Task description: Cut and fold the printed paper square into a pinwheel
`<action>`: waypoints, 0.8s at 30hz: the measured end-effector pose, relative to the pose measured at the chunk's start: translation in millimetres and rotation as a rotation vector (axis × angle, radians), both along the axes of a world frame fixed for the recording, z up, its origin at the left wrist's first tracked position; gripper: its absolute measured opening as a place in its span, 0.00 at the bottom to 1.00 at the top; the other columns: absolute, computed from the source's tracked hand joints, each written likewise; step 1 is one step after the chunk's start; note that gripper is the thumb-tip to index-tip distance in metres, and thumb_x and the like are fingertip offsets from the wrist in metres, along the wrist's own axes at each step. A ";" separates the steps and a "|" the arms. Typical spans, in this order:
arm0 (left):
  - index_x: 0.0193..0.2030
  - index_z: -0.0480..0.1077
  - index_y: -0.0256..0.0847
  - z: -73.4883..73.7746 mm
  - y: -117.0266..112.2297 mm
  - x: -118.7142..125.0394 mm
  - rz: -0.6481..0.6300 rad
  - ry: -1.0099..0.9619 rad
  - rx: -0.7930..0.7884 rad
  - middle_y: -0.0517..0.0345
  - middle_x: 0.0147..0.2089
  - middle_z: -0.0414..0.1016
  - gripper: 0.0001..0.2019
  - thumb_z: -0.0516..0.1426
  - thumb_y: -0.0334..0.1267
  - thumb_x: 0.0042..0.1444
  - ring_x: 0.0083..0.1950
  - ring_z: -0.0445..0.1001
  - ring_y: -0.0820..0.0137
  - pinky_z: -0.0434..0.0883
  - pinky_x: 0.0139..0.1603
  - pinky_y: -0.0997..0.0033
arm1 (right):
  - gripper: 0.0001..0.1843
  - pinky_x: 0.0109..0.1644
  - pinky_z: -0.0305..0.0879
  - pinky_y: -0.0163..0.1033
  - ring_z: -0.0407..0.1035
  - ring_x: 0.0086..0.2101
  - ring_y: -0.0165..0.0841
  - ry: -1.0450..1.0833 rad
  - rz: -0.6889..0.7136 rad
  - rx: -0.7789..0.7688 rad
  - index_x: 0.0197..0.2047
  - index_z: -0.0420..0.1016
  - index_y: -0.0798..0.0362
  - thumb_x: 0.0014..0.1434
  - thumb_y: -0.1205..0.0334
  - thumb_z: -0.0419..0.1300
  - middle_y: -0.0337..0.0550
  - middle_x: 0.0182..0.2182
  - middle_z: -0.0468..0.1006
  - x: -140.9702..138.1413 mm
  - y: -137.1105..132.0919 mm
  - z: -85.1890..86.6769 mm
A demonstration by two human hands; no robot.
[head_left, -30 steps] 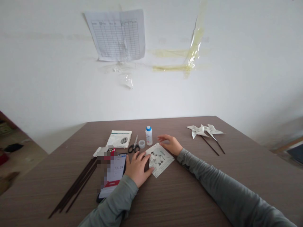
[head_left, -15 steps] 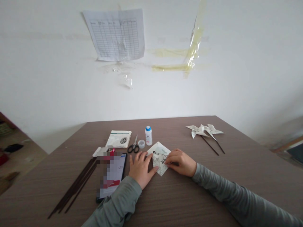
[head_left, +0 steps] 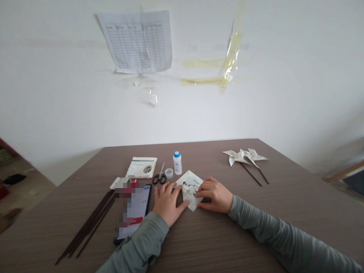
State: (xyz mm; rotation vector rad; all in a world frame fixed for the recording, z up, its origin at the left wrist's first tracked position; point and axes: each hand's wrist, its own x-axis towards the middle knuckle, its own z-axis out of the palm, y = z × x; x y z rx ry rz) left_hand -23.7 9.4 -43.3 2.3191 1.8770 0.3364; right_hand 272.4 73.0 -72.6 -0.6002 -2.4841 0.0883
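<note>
A printed square of paper [head_left: 190, 186] lies folded on the brown table [head_left: 256, 227], one corner pointing away from me. My left hand [head_left: 167, 201] rests flat on its left part with the fingers stretched out. My right hand [head_left: 215, 194] presses on its right part, fingers curled down onto the fold. Both sleeves are grey-green.
Behind the paper stand a small white bottle with a blue cap [head_left: 177, 163], a clear cap [head_left: 169, 173], scissors [head_left: 159, 176] and a booklet [head_left: 142, 167]. A phone [head_left: 133, 212] and several dark sticks [head_left: 88, 226] lie at left. Two paper pinwheels [head_left: 244, 156] lie far right.
My right hand came from the paper's far corner to its right side, and the paper went from a flat square to a folded shape. My left hand stayed put.
</note>
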 end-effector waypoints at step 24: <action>0.87 0.85 0.56 -3.0 0.9 -1.2 0.010 0.011 0.006 0.39 0.88 0.84 0.30 0.69 0.51 0.81 0.92 0.75 0.30 0.67 0.95 0.10 | 0.13 0.66 0.88 0.51 0.88 0.43 0.40 0.120 0.076 0.097 0.45 0.90 0.37 0.77 0.67 0.68 0.38 0.43 0.95 -10.3 -3.4 -4.1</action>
